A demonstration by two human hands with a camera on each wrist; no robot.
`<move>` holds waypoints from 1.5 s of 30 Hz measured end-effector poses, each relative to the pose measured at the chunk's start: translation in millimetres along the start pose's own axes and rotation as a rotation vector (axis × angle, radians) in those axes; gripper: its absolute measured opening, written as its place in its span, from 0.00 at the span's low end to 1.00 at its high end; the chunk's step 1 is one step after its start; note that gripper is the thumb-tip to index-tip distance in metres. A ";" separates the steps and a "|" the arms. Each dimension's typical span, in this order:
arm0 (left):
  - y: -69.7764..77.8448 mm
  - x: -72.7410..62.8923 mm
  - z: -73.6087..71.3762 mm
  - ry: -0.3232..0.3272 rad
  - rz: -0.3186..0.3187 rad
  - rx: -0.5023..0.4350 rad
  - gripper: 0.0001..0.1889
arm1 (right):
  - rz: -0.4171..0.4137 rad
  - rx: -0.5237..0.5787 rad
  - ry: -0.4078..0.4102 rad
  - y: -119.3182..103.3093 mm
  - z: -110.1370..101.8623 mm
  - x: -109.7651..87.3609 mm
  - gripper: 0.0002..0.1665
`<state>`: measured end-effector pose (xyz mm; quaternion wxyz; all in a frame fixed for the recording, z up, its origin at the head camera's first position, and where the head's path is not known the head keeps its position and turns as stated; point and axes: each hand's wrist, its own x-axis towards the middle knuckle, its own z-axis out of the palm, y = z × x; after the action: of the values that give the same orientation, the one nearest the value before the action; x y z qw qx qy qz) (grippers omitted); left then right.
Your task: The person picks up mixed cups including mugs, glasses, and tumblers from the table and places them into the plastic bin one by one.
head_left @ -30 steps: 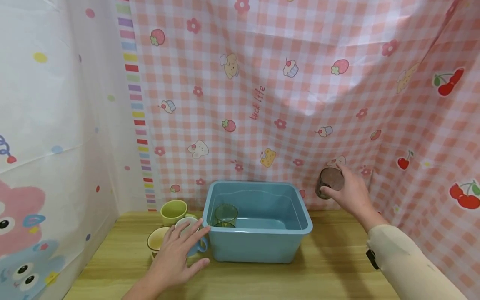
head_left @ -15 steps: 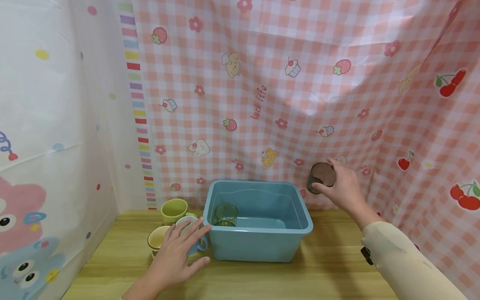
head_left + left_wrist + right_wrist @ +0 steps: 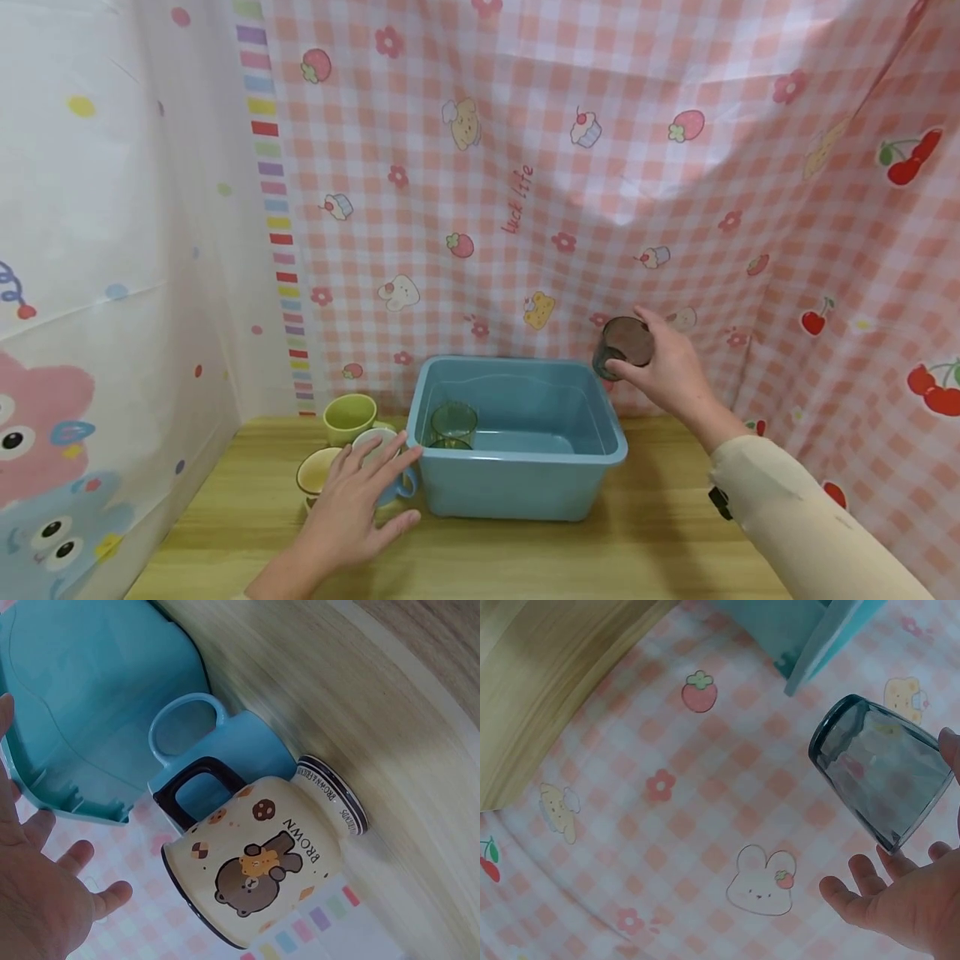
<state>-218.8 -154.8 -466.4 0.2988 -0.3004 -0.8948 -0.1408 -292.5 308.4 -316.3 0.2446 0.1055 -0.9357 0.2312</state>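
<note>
My right hand (image 3: pixel 675 367) grips a dark grey see-through glass (image 3: pixel 624 343) near its rim, up in the air just off the right back corner of the blue bin (image 3: pixel 517 492). In the right wrist view the glass (image 3: pixel 885 776) is tilted. Spread straight, the fingers of my left hand (image 3: pixel 348 504) hover at the bin's left rim, in front of the mugs. Beside it are a cream mug (image 3: pixel 255 862) with a bear picture and black handle, and a blue mug (image 3: pixel 232 757). A green mug (image 3: pixel 349 418) stands behind them. Greenish glasses (image 3: pixel 453 423) sit in the bin's left end.
The bin stands on a wood-grain table (image 3: pixel 510 558). A pink checked cloth (image 3: pixel 525 275) hangs close behind it and along the right side. To the left hangs a white printed curtain (image 3: pixel 112 250).
My right hand has carried the grey glass leftward and slightly up, closer to the bin. My left hand has stayed almost in place, with the mugs and bin unmoved.
</note>
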 end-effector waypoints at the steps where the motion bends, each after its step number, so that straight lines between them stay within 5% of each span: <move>1: -0.1 0.3 -0.2 -0.001 0.000 0.003 0.42 | 0.002 0.004 -0.007 -1.8 0.7 0.6 0.56; 45: 0.3 0.1 1.5 0.006 0.004 -0.008 0.41 | -0.018 0.047 -0.153 -41.1 45.2 7.5 0.56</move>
<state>-219.4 -153.8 -467.4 0.3004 -0.3028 -0.8928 -0.1447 -304.6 250.1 -331.7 0.1720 0.1371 -0.9450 0.2420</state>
